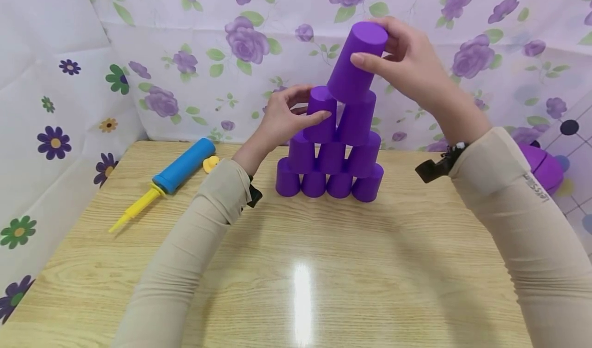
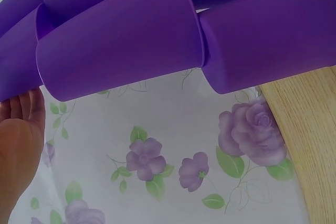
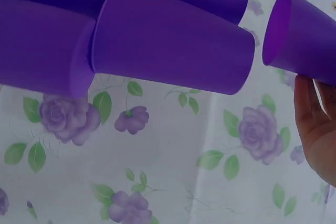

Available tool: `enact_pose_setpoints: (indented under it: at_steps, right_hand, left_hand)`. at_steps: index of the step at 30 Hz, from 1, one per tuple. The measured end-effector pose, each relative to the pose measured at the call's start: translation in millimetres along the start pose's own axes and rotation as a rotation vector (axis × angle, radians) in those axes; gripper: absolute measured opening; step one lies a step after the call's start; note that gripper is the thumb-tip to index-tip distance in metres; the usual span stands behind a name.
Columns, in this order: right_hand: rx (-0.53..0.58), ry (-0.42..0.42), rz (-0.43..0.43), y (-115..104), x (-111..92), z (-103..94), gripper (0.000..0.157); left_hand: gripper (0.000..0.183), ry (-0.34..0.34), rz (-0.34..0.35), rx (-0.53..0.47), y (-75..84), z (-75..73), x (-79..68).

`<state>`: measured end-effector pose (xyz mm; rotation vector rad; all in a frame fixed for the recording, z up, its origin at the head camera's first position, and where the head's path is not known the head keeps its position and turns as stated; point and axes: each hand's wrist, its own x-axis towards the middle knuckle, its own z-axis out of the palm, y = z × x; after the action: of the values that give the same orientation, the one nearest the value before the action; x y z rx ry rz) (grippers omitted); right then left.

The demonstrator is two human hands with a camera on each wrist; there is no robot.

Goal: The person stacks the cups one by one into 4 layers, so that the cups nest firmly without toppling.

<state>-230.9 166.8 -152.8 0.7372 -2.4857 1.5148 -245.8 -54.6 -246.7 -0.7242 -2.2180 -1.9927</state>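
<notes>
Purple cups stand upside down in a pyramid: several in the bottom row (image 1: 313, 184), three in the middle row (image 1: 331, 158), two above. My left hand (image 1: 283, 119) holds the upper left cup (image 1: 319, 128), thumb across its front and fingers behind it. The upper right cup (image 1: 357, 121) sits beside that one. With my right hand (image 1: 413, 65) I grip another purple cup (image 1: 348, 73), mouth down and tilted, over the two upper cups. In the right wrist view a gap shows between the held cup's rim (image 3: 270, 51) and the upper right cup (image 3: 173, 40).
A blue and yellow hand pump (image 1: 182, 165) lies at the left of the wooden table (image 1: 259, 266), with a small yellow duck (image 1: 211, 163) beside it. Flowered cloth (image 1: 176, 96) hangs close behind the pyramid. At the right edge is a purple rounded object (image 1: 541, 168), partly behind the right sleeve.
</notes>
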Motion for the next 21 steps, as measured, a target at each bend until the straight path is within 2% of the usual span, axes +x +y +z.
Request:
enact_pose_setpoints:
  at_steps: [4,11,16,21]
  right_hand:
    - [0.020,0.050,0.019,2.6,12.6,6.0,0.051]
    - [-0.007,0.047,0.050,10.6,23.8,9.8,0.049]
    - [0.019,0.034,0.086,16.1,26.2,10.1,0.047]
    - [-0.012,0.019,0.076,21.7,27.3,12.0,0.047]
  left_hand:
    - [0.048,0.004,-0.004,-0.001,-0.6,-0.7,-0.2]
    - [0.050,-0.002,-0.008,-0.005,-1.0,-0.2,-0.6]
    - [0.051,0.002,0.003,-0.008,-14.6,-1.1,6.3]
    - [0.051,0.013,0.016,0.001,-25.9,-2.8,11.3]
